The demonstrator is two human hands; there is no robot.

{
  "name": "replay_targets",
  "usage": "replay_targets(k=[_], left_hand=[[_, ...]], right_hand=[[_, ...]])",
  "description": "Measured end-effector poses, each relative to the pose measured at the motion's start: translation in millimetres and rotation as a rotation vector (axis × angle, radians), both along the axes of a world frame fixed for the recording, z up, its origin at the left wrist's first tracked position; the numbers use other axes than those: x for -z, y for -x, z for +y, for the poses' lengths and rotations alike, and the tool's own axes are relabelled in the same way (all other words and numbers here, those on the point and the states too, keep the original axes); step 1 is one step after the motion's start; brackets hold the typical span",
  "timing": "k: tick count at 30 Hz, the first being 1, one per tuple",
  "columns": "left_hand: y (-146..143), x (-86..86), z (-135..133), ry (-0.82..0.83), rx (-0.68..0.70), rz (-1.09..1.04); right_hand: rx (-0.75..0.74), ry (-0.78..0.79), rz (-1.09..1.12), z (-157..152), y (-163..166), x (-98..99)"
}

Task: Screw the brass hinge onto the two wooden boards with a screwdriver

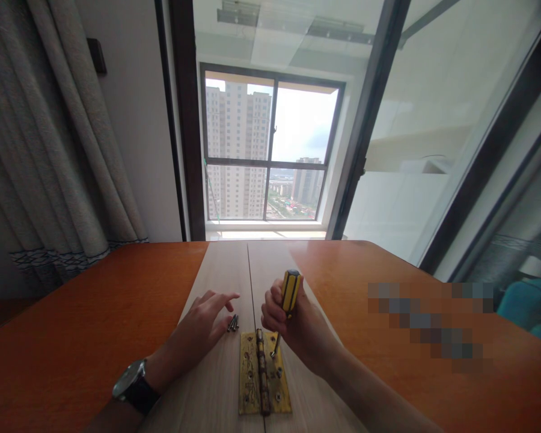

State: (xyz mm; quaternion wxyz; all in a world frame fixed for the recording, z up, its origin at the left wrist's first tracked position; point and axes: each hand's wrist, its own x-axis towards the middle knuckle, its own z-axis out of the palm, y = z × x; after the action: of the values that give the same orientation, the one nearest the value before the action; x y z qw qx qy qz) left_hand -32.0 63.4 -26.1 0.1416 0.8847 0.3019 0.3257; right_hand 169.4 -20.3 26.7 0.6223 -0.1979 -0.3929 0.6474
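Note:
A yellow-and-black screwdriver is gripped in my right hand, its shaft pointing down at the right leaf of a brass hinge. The tip meets the leaf near one of its holes. The hinge lies open and flat across the seam between two pale wooden boards. Several screws rest on the left board, just above the hinge. My left hand hovers over or rests beside these screws, fingers apart and holding nothing. A wristwatch is on the left wrist.
The boards lie on an orange-brown table. A blurred-out patch covers something on its right side. Grey curtains hang at the left. Beyond the table stand a dark-framed glass door and a window. Something teal is at far right.

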Motion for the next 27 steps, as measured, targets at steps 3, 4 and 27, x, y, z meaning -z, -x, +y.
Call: replay_targets(k=[3,4,27], left_hand=[[0.2,0.1,-0.4,-0.002,0.001,0.002],[0.2,0.3,-0.4,-0.004,-0.002,0.001],[0.5,-1.5,-1.7,0.021,0.001,0.006]], right_hand=[[-0.013,0.017,0.005,-0.2,-1.3,0.8],[-0.016,0.024,0.009,-0.1,-2.0,1.3],[-0.015,-0.049,-0.050,-3.3,-2.0,1.9]])
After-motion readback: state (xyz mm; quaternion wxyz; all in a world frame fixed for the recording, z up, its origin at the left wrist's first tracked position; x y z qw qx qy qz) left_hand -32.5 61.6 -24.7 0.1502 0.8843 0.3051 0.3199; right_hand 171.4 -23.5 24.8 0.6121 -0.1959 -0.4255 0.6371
